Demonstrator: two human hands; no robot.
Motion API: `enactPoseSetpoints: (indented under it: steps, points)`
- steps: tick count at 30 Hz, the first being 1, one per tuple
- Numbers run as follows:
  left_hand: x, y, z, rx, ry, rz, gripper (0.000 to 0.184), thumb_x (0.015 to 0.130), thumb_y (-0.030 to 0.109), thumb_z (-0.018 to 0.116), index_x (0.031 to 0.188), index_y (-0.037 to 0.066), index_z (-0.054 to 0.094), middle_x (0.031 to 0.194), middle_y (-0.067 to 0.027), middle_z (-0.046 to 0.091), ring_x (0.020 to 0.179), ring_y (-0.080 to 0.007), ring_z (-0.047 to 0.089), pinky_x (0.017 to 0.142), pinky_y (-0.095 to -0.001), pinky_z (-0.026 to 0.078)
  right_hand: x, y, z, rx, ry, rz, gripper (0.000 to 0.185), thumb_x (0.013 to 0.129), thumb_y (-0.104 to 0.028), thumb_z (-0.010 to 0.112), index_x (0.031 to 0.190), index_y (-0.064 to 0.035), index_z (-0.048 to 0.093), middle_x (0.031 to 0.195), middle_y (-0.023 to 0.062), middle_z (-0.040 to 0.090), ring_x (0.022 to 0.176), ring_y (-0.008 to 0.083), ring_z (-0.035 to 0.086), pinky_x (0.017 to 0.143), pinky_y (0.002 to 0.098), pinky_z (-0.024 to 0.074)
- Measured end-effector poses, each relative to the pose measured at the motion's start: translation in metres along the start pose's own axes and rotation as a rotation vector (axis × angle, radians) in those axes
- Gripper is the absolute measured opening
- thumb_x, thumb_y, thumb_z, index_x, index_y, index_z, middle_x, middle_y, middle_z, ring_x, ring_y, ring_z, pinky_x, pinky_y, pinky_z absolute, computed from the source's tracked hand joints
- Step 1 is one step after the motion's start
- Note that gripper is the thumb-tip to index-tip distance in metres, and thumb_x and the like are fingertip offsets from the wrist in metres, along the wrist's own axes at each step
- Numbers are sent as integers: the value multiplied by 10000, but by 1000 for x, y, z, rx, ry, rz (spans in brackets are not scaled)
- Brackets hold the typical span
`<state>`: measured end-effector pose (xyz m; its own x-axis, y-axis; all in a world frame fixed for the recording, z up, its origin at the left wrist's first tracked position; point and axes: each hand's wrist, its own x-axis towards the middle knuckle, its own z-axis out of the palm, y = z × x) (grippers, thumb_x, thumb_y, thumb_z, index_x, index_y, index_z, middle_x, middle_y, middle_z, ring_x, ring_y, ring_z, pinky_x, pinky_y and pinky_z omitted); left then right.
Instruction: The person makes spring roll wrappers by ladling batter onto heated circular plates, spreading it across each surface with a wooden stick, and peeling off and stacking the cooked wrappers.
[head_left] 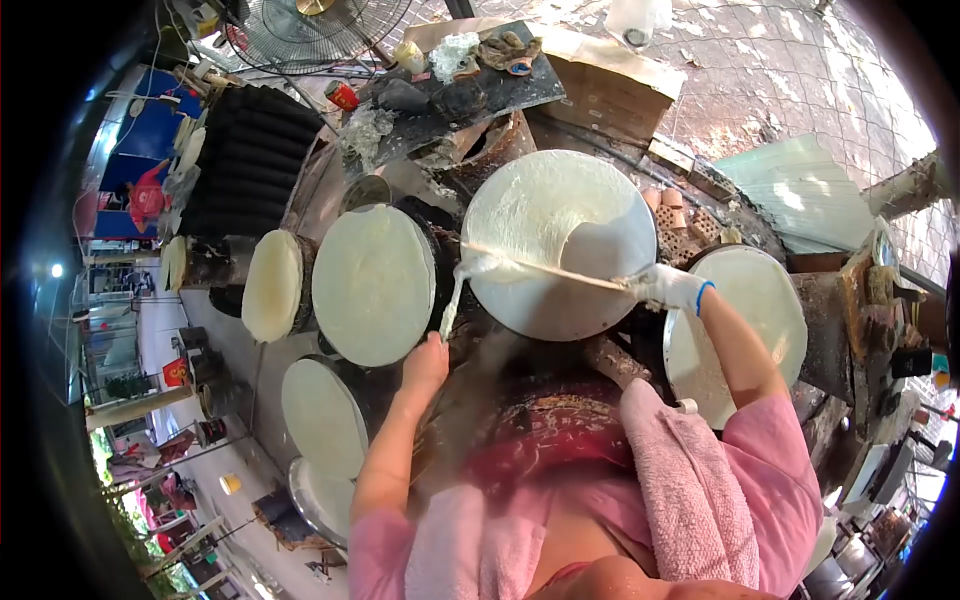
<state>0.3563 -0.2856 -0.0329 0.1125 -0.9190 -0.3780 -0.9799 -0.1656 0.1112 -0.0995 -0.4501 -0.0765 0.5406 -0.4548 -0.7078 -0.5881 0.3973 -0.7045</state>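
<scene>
My right hand (pixel 668 287), in a white glove with a blue cuff, is closed on a long thin wooden stick (pixel 560 272). The stick reaches left across a large round metal basin (pixel 545 180) with whitish, batter-like residue on its inside. My bare left hand (pixel 427 362) grips the lower end of a pale, batter-coated handle (pixel 452 308). Its upper end meets the stick's left tip in a white, wet-looking clump (pixel 480 265) by the basin's left rim; which tool it is, I cannot make out. Left of that hand is a round pale-topped cooking surface (pixel 372 285).
More round pale surfaces stand at left (pixel 272 287), lower left (pixel 325 415) and right (pixel 745 335). Behind the basin are a cluttered dark board (pixel 520 85), a cardboard box (pixel 605 95) and perforated bricks (pixel 700 222). A large fan (pixel 315 30) stands at the top left.
</scene>
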Motion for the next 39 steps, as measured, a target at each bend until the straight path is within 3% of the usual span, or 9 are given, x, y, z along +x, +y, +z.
enactPoseSetpoints:
  steps: [11,15,17,20,23,24,31,33,39]
  points:
    - [-28,-17,18,-537,-123,446,225,965,236,542,969,12,532,754,-281,618,763,-466,623,631,-520,485,-20,34,230,1273,180,-170,361,962,-279,614,1198,-5,613,966,26,669,688,93,578,584,204,466]
    - [-38,-42,-37,-800,148,358,191,977,208,565,942,22,545,687,-212,590,616,-414,594,557,-433,471,69,-85,299,1203,314,-153,345,975,-391,575,1148,-97,627,731,19,632,512,100,545,455,230,428]
    - [-31,-75,-30,-824,274,351,176,983,179,560,903,25,532,633,-149,552,544,-268,561,523,-380,448,131,-112,331,950,584,-183,360,972,-422,566,1115,-103,652,716,30,620,515,90,539,461,253,412]
    - [-33,-104,-41,-948,223,298,199,976,177,573,869,17,524,615,-73,502,530,-151,466,507,-350,417,201,-94,356,347,952,72,477,968,-469,522,1148,-40,628,856,147,679,796,235,675,739,376,502]
    - [-38,-132,-23,-1000,240,306,226,988,187,577,845,29,500,640,20,440,522,-45,401,430,-241,350,135,-123,365,518,1084,184,469,975,-463,508,1152,-45,626,858,138,685,807,242,678,732,368,502]
    - [-40,-141,-19,-1019,160,231,223,973,184,570,848,7,519,631,-64,490,567,-144,456,534,-335,411,126,-111,368,557,1156,153,477,957,-480,544,1087,-35,652,917,174,691,844,305,651,777,392,487]
    - [-67,-135,-17,-1244,71,156,204,992,192,559,866,39,512,674,25,485,535,-57,413,466,-236,376,97,-64,362,781,1003,16,406,967,-438,546,938,-44,634,712,113,645,668,257,635,642,402,486]
    - [-71,-123,-14,-1321,46,103,196,1000,185,549,859,66,484,641,41,432,477,-37,378,408,-215,326,83,-59,368,39,936,179,324,973,-403,501,994,-93,596,877,238,672,868,443,643,766,526,491]
    - [-86,-71,-17,-1388,33,23,164,1003,179,543,889,84,473,623,48,402,440,-27,353,373,-199,289,35,0,298,16,1135,258,424,992,-444,447,1010,-43,585,882,280,662,883,464,637,749,548,490]
